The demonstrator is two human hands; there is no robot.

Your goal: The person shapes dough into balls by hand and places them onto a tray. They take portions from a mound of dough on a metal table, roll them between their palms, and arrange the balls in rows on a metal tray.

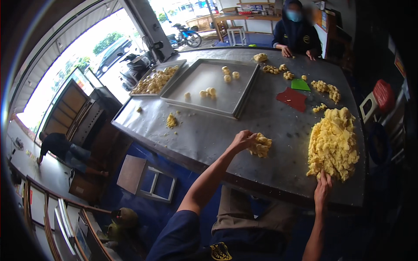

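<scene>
My left hand (244, 139) has its fingers curled on a crumbly lump of pale yellow dough (261, 147) near the front middle of the metal table (200, 139). At the right, my right hand (323, 185) grips the near edge of a large, rough heap of dough (333, 141), its fingertips partly hidden in it. Beyond my hands lie a red scraper (291, 99), a green scraper (300, 85) and several small clumps of dough (325, 90).
Two trays, one shallow (207, 76), one fuller (156, 78), hold dough balls. A person (296, 35) stands across the table. Another bends (65, 148) at a left counter. A stool (148, 178) is beside the table; a red bag (383, 95) sits on a chair.
</scene>
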